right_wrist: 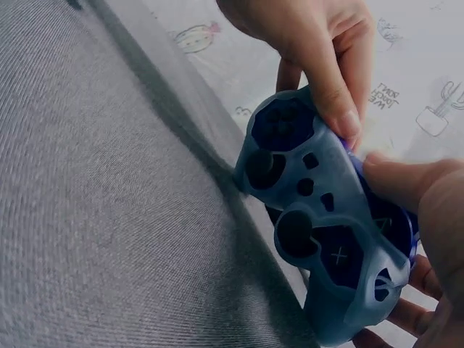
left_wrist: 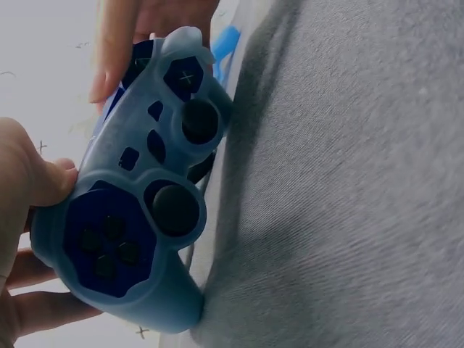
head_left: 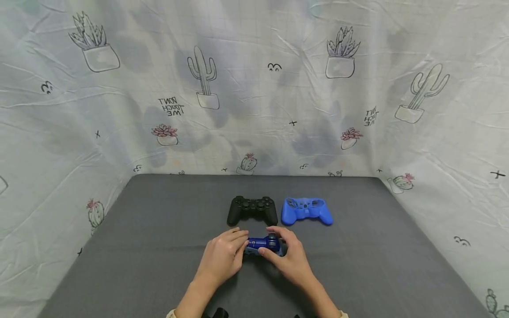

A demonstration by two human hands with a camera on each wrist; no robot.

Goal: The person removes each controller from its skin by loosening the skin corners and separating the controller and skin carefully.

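Blue controller (head_left: 263, 245) in pale skin, held over gray mat (head_left: 139, 247). Left hand (head_left: 223, 256) grips one end, right hand (head_left: 287, 256) other. Black controller (head_left: 252, 210), blue cover (head_left: 306, 211) behind.

We read "DON'T TOUCH ME" printed on the cactus-patterned cloth (head_left: 171, 107), and again further right (head_left: 371, 116).

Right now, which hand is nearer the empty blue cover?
Right. The right hand sits just in front of the blue cover, slightly to its left; the left hand is farther left, beyond the held controller.
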